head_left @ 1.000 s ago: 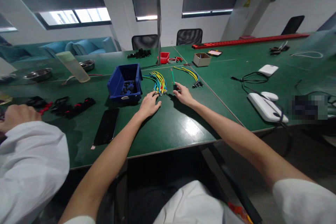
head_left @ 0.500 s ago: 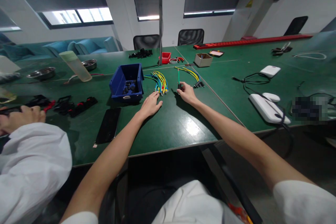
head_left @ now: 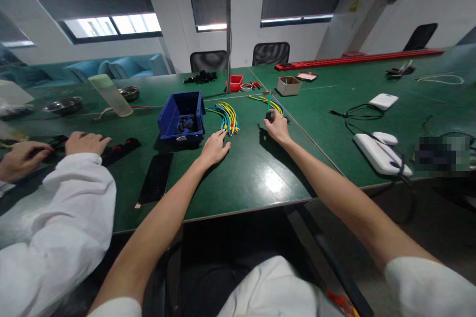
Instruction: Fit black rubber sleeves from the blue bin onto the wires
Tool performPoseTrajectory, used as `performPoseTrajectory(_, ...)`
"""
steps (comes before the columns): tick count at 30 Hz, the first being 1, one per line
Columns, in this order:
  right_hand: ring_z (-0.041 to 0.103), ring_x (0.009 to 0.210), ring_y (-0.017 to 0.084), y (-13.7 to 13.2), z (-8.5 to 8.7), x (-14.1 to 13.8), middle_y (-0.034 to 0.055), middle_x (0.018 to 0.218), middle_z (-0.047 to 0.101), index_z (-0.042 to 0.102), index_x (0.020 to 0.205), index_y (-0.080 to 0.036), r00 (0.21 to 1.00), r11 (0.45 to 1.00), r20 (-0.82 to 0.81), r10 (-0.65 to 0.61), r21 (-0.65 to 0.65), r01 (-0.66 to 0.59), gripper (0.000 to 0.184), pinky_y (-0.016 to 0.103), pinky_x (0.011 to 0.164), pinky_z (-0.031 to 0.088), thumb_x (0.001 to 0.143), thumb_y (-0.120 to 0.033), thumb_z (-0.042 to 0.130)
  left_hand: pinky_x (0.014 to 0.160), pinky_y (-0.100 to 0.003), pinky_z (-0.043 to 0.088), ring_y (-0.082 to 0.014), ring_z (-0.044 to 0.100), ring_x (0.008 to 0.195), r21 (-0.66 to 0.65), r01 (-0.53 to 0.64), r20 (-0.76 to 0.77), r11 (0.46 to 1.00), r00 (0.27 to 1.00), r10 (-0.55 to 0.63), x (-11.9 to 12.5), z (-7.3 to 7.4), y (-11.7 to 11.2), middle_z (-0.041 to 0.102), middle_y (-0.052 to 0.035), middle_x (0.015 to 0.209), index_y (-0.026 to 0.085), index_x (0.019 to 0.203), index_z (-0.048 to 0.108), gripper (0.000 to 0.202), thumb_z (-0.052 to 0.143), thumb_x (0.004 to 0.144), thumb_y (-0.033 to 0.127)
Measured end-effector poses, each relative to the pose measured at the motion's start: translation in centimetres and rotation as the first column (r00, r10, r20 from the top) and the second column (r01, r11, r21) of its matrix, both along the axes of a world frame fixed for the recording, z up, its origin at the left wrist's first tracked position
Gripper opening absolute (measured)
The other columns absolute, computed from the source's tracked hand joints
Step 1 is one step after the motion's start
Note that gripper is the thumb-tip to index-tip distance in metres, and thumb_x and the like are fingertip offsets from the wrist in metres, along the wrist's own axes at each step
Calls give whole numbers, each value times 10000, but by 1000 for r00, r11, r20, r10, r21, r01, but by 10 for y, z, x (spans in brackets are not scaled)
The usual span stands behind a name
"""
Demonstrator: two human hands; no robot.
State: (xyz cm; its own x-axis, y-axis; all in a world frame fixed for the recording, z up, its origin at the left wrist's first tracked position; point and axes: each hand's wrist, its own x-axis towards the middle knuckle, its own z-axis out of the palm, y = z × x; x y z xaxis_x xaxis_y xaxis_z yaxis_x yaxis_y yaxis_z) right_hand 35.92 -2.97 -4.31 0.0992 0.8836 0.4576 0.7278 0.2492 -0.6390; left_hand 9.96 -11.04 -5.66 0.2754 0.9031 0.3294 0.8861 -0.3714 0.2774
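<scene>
My right hand is closed on a short green cable with a black piece at its lower end, and the cable stands upright. Just behind that hand lies a smaller group of yellow and blue cables, partly hidden by it. My left hand rests on the table, fingers stretched out and thumb apart. Its fingertips are at the metal ends of a bundle of yellow, blue and green cables. Left of the bundle stands a blue bin with small black pieces inside.
A black phone lies left of my left forearm. At far left, a co-worker's hands are over black parts. Behind are a small cardboard box, a red bin and a bottle. White devices with cords lie right.
My right hand has moved right and slightly away from me with the green cable, up to the smaller cable group. My left hand stays in place. The co-worker's hands have shifted.
</scene>
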Motion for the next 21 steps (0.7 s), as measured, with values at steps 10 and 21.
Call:
performPoseTrajectory(10, 632, 921, 278, 7, 2, 15, 131, 976, 695, 571, 1208, -138, 989, 995, 111, -100, -10, 102, 444, 403, 878, 443, 786, -262, 511, 1069, -352, 356, -226, 451, 1270, 7, 36, -88, 999, 996, -35, 0, 2, -2, 496, -143, 1368, 102, 1218, 552, 420, 406, 900, 334)
performPoseTrajectory(21, 635, 932, 266, 16, -6, 29, 135, 981, 694, 616, 1083, -121, 983, 985, 88, -160, -48, 165, 358, 372, 872, 453, 756, -255, 564, 1037, -356, 394, -232, 489, 1218, 40, 27, -82, 999, 996, -23, 2, 6, -5, 530, -132, 1331, 112, 1167, 586, 381, 420, 897, 325)
